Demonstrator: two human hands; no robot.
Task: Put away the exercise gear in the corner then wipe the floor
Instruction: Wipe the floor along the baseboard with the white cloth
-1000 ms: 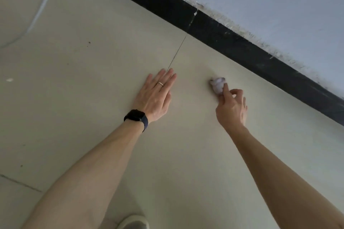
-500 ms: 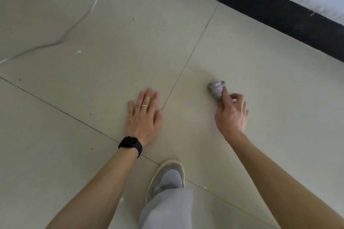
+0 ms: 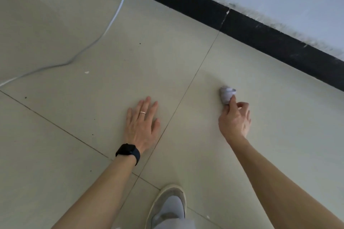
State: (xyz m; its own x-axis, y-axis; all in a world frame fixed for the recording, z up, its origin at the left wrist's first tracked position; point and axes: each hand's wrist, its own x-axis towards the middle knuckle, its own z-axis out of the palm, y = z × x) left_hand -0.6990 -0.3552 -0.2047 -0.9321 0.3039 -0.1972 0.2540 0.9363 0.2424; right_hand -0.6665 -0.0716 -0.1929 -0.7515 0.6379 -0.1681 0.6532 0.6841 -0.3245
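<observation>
A small crumpled grey-white wad of tissue (image 3: 226, 94) lies pressed on the pale tiled floor (image 3: 242, 154). My right hand (image 3: 235, 120) pinches it with fingertips from behind, the other fingers curled. Flat on the floor to its left rests my left hand (image 3: 141, 124), palm down, fingers spread, a ring on one finger and a black watch (image 3: 128, 152) at the wrist. No exercise gear shows in this view.
A black skirting board (image 3: 260, 35) runs diagonally under a pale wall at the upper right. A white cable (image 3: 111, 20) snakes across the floor at the upper left. My grey shoe (image 3: 169, 204) stands at the bottom centre. Small dark specks dot the tiles.
I have drawn back from the wall: both hands sit farther from the skirting, the tile joints, cable and my shoe came into view. The right hand still holds the tissue wad.
</observation>
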